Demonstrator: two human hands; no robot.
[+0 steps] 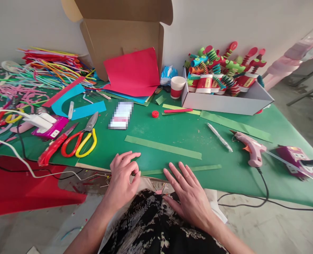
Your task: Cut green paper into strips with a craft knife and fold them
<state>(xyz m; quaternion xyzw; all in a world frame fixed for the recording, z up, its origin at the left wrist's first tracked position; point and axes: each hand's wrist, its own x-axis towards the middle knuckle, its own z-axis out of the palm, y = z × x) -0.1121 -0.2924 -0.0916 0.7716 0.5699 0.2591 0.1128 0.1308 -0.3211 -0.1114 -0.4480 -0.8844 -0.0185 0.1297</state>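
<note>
A narrow green paper strip (206, 168) lies along the front edge of the green table. At its left end, my left hand (124, 176) pinches the strip between thumb and forefinger, the other fingers loosely bent. My right hand (188, 194) rests flat on the strip, with fingers stretched and a little apart. Just beyond both hands lies a wider green paper strip (163, 147), touched by neither. A small red paper roll (155, 114) sits farther back, near a thin red paper strip (178, 110).
Scissors (86, 137) and a red-handled knife (54, 146) lie left, beside a purple power socket (52, 127). To the right are a pen (220, 137), a pink glue gun (251, 146) and its cord. A white box (222, 103) of paper figures stands behind.
</note>
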